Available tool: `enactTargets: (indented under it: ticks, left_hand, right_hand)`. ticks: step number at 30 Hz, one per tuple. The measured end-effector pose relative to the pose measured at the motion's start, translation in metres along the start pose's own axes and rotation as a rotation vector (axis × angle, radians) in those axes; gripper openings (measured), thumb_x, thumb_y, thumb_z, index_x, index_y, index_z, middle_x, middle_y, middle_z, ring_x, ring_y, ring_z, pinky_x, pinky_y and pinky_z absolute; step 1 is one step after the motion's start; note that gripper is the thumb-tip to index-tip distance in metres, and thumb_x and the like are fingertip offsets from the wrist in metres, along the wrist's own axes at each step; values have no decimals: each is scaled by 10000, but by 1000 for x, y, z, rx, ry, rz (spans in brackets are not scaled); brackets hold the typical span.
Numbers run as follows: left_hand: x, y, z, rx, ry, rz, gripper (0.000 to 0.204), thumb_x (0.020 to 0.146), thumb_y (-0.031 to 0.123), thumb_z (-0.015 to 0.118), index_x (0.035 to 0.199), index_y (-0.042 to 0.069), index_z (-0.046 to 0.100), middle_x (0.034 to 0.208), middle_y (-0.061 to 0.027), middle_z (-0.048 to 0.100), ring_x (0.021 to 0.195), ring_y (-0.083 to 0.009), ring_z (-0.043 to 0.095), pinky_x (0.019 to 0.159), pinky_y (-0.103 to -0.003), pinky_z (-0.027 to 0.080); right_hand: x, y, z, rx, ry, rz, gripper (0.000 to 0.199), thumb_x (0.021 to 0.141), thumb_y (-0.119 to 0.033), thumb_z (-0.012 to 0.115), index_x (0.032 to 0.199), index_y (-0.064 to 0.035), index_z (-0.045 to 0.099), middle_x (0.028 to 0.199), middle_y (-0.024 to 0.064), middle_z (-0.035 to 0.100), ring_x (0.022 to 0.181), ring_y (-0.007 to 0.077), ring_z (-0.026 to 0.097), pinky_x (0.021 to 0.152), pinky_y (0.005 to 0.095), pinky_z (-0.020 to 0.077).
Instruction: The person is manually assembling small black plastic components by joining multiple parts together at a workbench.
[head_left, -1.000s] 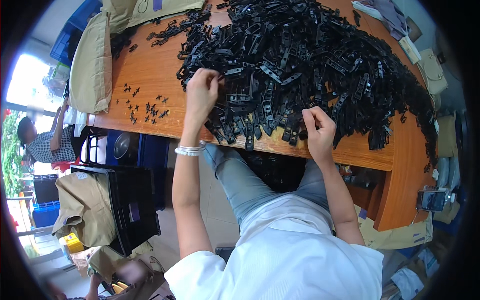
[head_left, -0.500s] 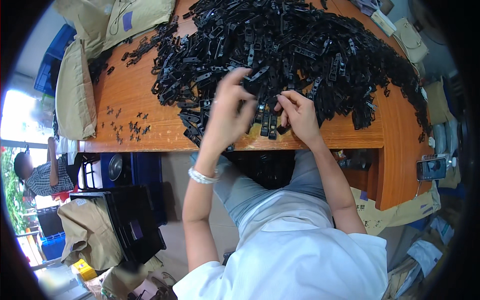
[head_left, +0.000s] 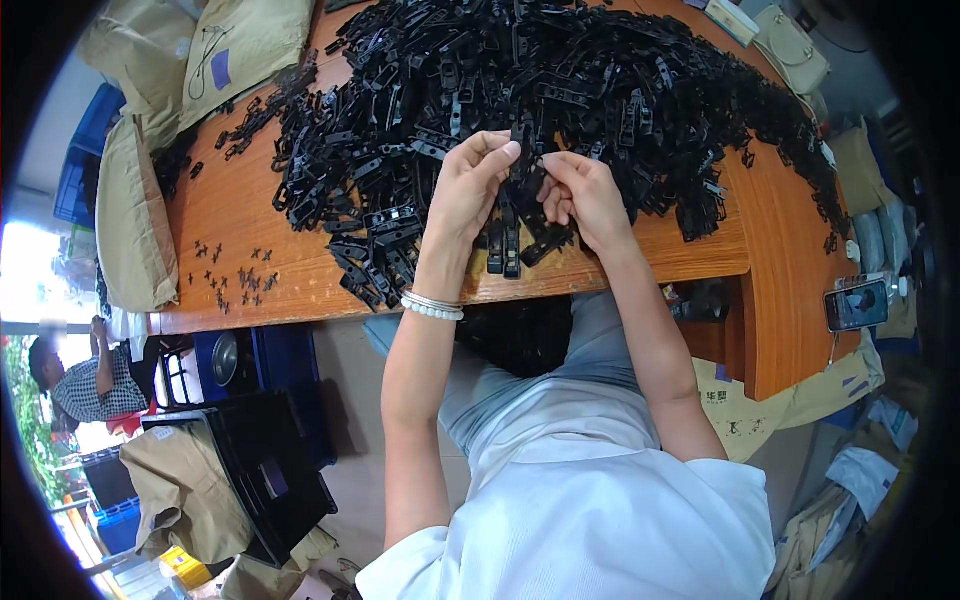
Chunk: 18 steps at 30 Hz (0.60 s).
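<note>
Just inside the table's (head_left: 690, 258) near edge, a left hand (head_left: 466, 185) is pinching a black plastic clip (head_left: 519, 132), seemingly steadying it beside the right hand (head_left: 592, 198), whose narrowly curled fingers are hiding any grip.

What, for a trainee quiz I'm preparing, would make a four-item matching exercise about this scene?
1. Left hand
2. Black clips
3. Small black crosses
4. Phone

A. Lit up, right of the table
B. Thinly scattered on the table's left side
C. Pale beaded bracelet on its wrist
D. In a large heap

Pairs: 1-C; 2-D; 3-B; 4-A
</note>
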<state>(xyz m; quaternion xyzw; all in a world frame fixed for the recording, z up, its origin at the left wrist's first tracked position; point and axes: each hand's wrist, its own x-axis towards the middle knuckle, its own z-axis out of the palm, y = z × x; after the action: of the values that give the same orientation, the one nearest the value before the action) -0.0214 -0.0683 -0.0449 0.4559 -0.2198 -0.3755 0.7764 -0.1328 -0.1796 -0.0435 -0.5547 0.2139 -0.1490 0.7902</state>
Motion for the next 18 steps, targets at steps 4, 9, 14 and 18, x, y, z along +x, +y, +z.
enactTargets:
  ticks: [4, 9, 14, 18]
  left_hand:
    - [2, 0, 3, -176, -62, -11, 67, 854, 55, 542, 904, 14, 560, 881, -66, 605, 776, -122, 575, 720, -262, 476]
    - [-4, 9, 13, -298, -87, 89, 70, 854, 49, 537, 900, -1, 554, 853, -79, 600, 794, -138, 587, 734, -256, 481]
    - [-7, 16, 13, -415, 134, 115, 75, 827, 24, 525, 886, -20, 537, 904, -165, 604, 785, -214, 611, 719, -315, 518]
    - [-17, 16, 16, -53, 111, 58, 64, 815, 6, 533, 872, -23, 527, 914, -160, 607, 723, -172, 601, 562, -237, 503]
  right_hand:
    - [6, -10, 0, -241, 35, -72, 227, 914, -185, 456, 779, -25, 544, 599, 20, 543, 417, 67, 478, 361, 163, 330]
    - [1, -14, -2, -127, -148, -123, 264, 931, -231, 439, 780, -35, 529, 619, 17, 539, 479, 76, 512, 400, 169, 353]
    - [-5, -15, -6, -66, -194, -216, 283, 936, -262, 434, 794, -38, 531, 643, 20, 542, 509, 84, 529, 428, 173, 367]
    - [-3, -13, -10, -229, -160, -238, 267, 931, -256, 445, 829, -32, 548, 657, 15, 543, 511, 76, 523, 423, 170, 354]
